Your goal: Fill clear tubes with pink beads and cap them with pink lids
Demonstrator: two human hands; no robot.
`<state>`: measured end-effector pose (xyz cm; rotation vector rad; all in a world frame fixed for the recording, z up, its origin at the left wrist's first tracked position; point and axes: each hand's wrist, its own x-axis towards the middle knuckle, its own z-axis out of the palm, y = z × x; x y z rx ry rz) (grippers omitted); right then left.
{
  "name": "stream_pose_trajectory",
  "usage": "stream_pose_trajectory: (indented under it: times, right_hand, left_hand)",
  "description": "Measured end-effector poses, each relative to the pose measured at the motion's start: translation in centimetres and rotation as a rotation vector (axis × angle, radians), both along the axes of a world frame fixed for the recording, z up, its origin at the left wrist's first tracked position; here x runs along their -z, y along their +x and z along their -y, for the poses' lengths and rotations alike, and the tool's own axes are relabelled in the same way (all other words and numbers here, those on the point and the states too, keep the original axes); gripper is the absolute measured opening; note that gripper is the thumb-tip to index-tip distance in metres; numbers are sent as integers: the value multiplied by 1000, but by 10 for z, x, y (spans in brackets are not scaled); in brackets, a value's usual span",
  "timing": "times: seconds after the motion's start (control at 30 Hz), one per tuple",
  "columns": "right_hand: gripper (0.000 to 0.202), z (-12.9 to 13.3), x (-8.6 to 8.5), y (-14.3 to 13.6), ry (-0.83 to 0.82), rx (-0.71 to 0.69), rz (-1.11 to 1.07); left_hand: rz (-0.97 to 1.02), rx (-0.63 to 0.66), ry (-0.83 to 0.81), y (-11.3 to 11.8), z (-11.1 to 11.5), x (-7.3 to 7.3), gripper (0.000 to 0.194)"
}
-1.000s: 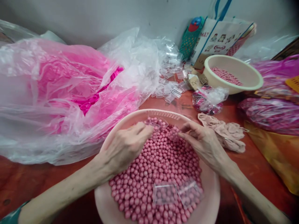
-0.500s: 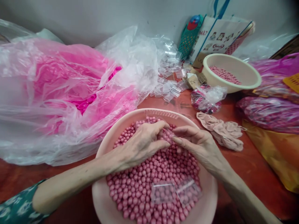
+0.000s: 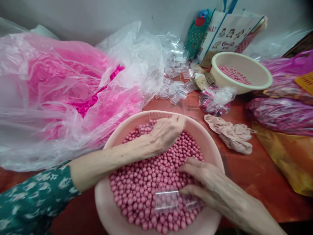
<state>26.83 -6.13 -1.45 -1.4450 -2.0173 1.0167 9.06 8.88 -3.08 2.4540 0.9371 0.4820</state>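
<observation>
A pale pink basin [image 3: 101,205] holds a mass of round pink beads [image 3: 146,182]. My left hand [image 3: 168,132] is over the beads at the basin's far side, its fingers curled under and hidden from view. Left of it lies a clear plastic case [image 3: 145,129] with beads showing in it. Lower down, my right hand [image 3: 204,179] is spread above the beads, thumb and fingers apart. Under its thumb is a clear plastic sleeve [image 3: 193,201], partly covered by the hand. Another clear sleeve [image 3: 167,201] rests on the beads just left of that.
Pink pieces in a large clear bag [image 3: 68,78] fill the left. Loose clear sleeves [image 3: 177,89] lie behind the basin. A cream bowl [image 3: 259,83] of beads, a knotted plastic bag [image 3: 216,99], a beige cloth [image 3: 230,132] and filled purple bags [image 3: 281,116] stand to the right.
My hands have come apart. The left hand turned over and moved slightly right and up; the right hand came down toward the near clear sleeves.
</observation>
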Motion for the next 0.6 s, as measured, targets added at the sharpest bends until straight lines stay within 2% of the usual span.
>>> stream_pose_trajectory:
  times: [0.07, 0.17, 0.27, 0.33, 0.4, 0.47, 0.53, 0.6]
  right_hand:
    - [44, 8, -5, 4, 10, -36, -9]
    - [38, 8, -12, -1, 3, -68, -6]
    - [27, 2, -11, -27, 0, -81, 37]
    - [14, -3, -7, -47, 48, -149, 46]
    - [7, -11, -3, -57, 80, -227, 98]
    - [12, -22, -2, -53, 127, -273, 220]
    - [18, -33, -2, -39, 178, -230, 367]
    - [23, -37, -3, -24, 209, -130, 453]
  left_hand:
    - [-47, -11, 39, 2, 0, 6, 20]
    - [-86, -30, 57, 3, 2, 8, 22]
    - [-112, -36, 59, 4, 4, 0, 20]
    - [-131, -30, 54, -3, 6, -11, 19]
    - [-139, 4, 42, -20, 12, -25, 19]
    - [-112, 93, 15, -48, 20, -38, 24]
    - [-96, 99, -46, -77, 31, -46, 31]
    - [-116, 127, -79, -98, 44, -47, 28]
